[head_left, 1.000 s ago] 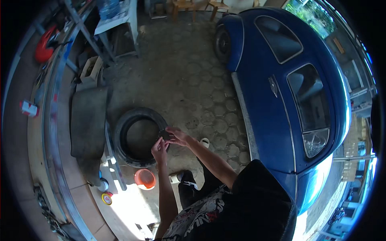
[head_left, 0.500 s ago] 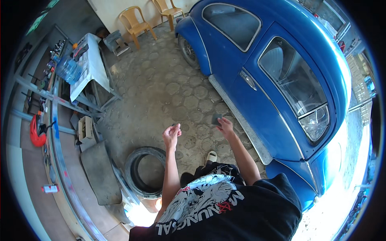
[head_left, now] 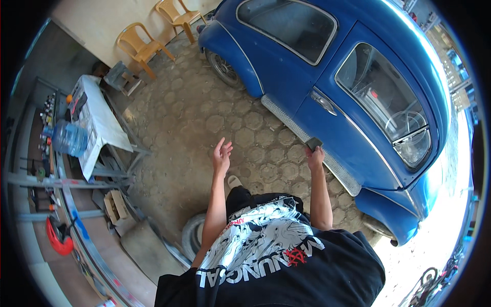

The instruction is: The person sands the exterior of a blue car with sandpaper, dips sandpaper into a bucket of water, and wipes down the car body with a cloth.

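Note:
My right hand (head_left: 315,157) grips a small, dark grey, flat squarish piece (head_left: 313,143), perhaps a pad; its exact kind is unclear. It is held in front of the running board (head_left: 286,120) of a rounded blue car (head_left: 299,84). Over the paved floor, my left hand (head_left: 221,157) is raised with its fingers apart, and nothing shows in it. The car's door handle (head_left: 323,102) lies beyond my right hand.
A tire (head_left: 192,235) lies by my left forearm. On the left, a covered table (head_left: 105,128) bears a big blue water bottle (head_left: 70,138); a red helmet (head_left: 60,235) hangs near a shelf. Two tan plastic chairs (head_left: 143,48) stand at the far wall.
My view has shifted, and the car's side now sits nearer my right hand. The left hand's fingers have spread from a pinch. The dark piece stays in my right hand.

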